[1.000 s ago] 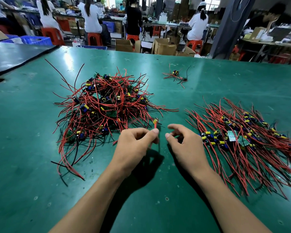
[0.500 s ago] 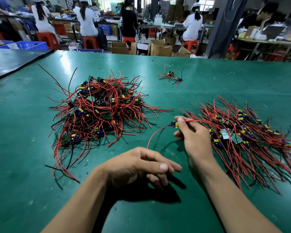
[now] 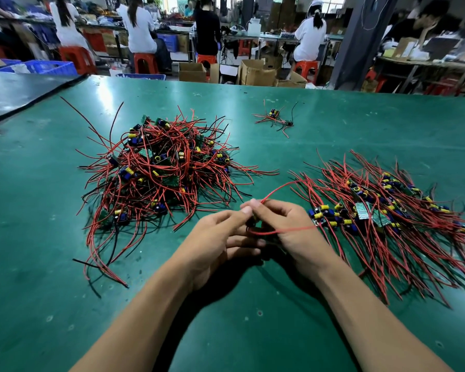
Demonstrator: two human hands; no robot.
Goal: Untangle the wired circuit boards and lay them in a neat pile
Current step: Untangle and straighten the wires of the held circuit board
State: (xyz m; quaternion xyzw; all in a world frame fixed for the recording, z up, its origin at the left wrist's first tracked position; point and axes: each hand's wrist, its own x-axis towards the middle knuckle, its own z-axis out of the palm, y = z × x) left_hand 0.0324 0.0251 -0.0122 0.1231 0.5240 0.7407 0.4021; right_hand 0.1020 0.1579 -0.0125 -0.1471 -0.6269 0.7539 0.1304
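One wired circuit board [image 3: 287, 231] is held between both hands above table centre. The board body is mostly hidden and two red leads show, one arcing up-right, one crossing the right hand. Left hand [image 3: 218, 237]: fingers curled, thumb and forefinger pinching it. Right hand [image 3: 290, 229]: fingertips pinching it too, the tips of both hands touching. One tangled heap [image 3: 159, 170] lies left, one laid pile [image 3: 387, 218] just beside the right hand, and one small stray cluster [image 3: 275, 118] sits far off on the green table [image 3: 38, 237].
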